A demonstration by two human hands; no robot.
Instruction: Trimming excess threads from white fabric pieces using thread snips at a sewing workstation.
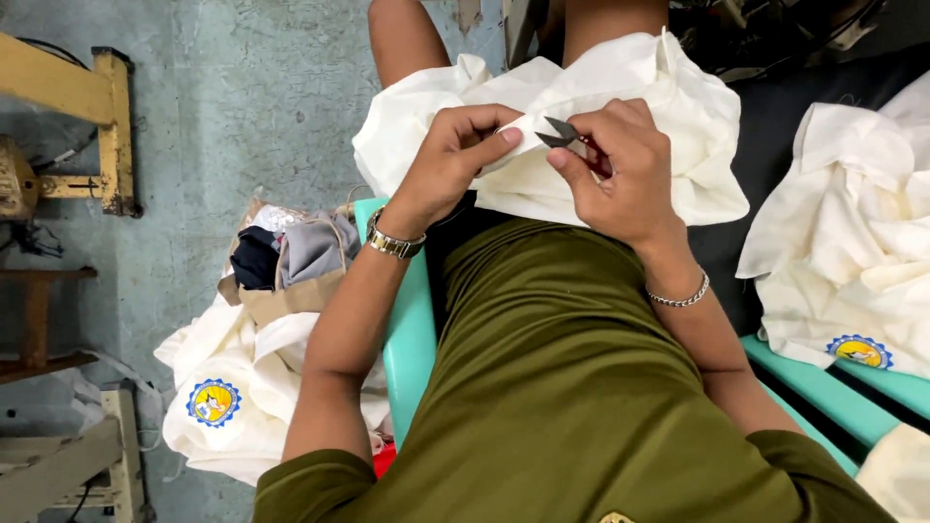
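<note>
Left hand pinches edge of white cloth on lap, fingers pressed together. Right hand grips small snips, blades open at pinched edge. Best keep edge taut, blade tips clear of fabric.

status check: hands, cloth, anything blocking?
Left hand pinching an edge of the white garment on the lap. Right hand holding thread snips, blades open at that pinched edge. Nothing between the hands and the cloth.

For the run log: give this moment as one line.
left hand: pinches white garment | right hand: holds thread snips at the fabric | garment on lap
</note>
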